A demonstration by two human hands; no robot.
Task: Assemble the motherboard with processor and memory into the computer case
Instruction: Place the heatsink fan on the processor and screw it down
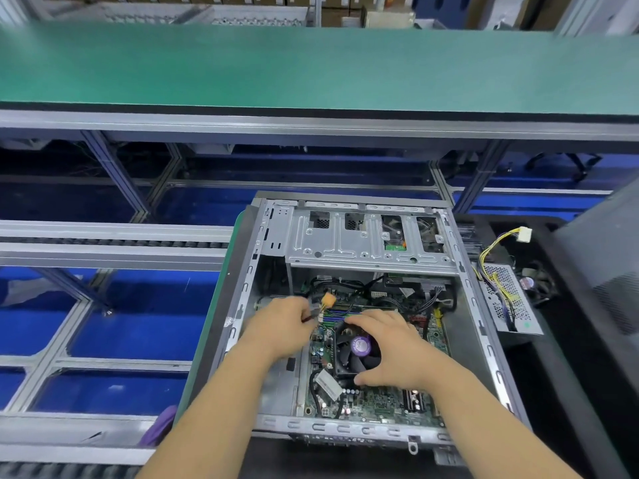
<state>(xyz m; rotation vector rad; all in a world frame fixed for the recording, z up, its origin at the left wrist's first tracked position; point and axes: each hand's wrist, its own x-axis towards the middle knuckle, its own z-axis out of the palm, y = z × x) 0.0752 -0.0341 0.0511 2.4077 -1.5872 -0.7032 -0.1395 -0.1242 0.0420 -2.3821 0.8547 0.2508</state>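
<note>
Left hand (280,326) pinches a cable beside the orange connector (328,300); right hand (390,354) spreads, curled, over the CPU cooler fan (358,350). Steadying the motherboard (373,402) while routing cables clear of memory slots seems wise.

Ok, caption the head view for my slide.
Left hand pinches a cable while right hand grips the fan on the motherboard inside the case.
</note>
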